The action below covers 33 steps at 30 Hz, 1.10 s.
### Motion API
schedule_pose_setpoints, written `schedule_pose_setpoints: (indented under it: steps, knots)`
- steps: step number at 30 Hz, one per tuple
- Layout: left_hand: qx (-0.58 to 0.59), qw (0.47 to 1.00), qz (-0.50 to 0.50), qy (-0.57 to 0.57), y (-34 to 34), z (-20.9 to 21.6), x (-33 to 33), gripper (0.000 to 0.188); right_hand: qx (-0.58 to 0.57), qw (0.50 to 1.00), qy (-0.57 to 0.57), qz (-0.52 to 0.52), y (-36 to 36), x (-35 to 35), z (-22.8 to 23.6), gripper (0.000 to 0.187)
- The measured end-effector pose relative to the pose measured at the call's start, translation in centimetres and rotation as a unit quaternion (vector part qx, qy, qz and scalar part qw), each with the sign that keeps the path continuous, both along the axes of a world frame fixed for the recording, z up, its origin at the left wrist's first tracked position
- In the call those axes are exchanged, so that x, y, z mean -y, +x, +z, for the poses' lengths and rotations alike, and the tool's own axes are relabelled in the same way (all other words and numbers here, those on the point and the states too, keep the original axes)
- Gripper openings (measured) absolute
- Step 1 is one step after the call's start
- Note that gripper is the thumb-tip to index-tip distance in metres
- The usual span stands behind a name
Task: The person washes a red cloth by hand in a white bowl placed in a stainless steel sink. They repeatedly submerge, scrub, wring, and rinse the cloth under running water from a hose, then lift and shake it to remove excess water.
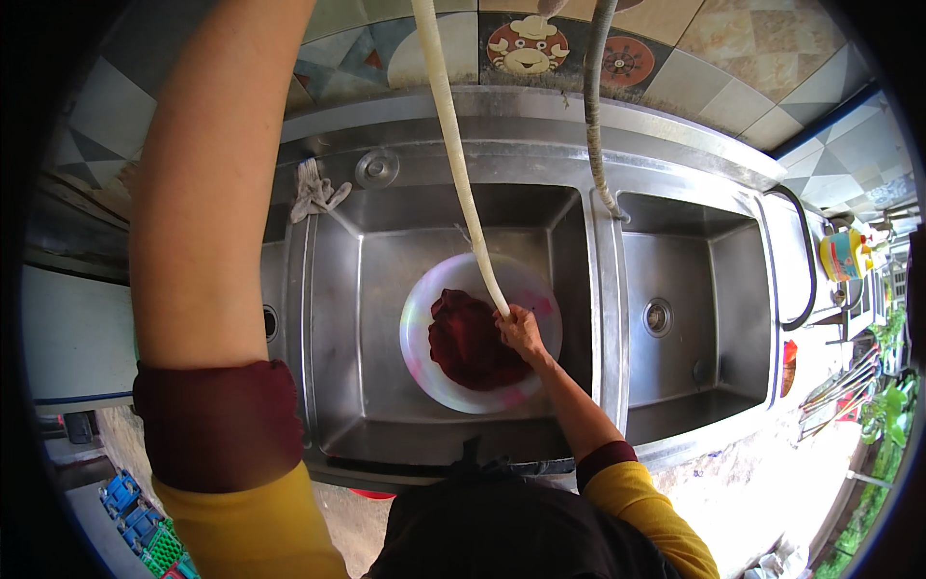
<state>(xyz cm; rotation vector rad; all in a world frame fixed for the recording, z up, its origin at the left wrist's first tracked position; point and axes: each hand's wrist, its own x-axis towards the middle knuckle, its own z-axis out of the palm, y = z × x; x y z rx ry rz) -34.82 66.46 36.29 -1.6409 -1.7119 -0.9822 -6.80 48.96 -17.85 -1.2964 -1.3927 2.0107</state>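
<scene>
My right hand [521,333] is closed around the lower end of a pale hose [458,159]. It holds the hose over a round, shiny whitish basin [420,289] with pink marks. A dark red cloth [468,343] lies bunched in the basin, just beside my right hand. Whether water runs from the hose I cannot make out. The basin stands in the large middle bowl of a steel sink [338,318]. My left arm reaches up past the top edge on the left, so its hand is out of view.
On the right is a second sink bowl [694,376] with a drain, and a grey ribbed hose [592,106] hangs above the divider. Work gloves [316,191] lie on the back left rim. A yellow bottle [844,256] stands at the far right, near a black curved tube [808,261].
</scene>
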Motion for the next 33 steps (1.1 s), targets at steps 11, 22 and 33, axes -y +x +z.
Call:
schedule_pose_setpoints:
  steps: [11, 22, 33]
  knots:
    - [-0.015, 0.998, 0.068, 0.004, 1.0, 0.7, -0.1, 0.045, 0.040, 0.997, 0.058, 0.009, -0.4, -0.3, -3.3, 0.011]
    - [0.124, 0.972, -0.190, -0.052, -2.7, 0.2, -0.1, 0.028, 0.072, 0.997, 0.033, 0.000, -0.2, -1.1, -3.7, 0.008]
    - [0.168, 0.949, -0.247, -0.100, -3.9, -0.1, 0.6, 0.028, 0.035, 0.999, -0.013, -0.013, -0.3, -1.0, -3.8, 0.008]
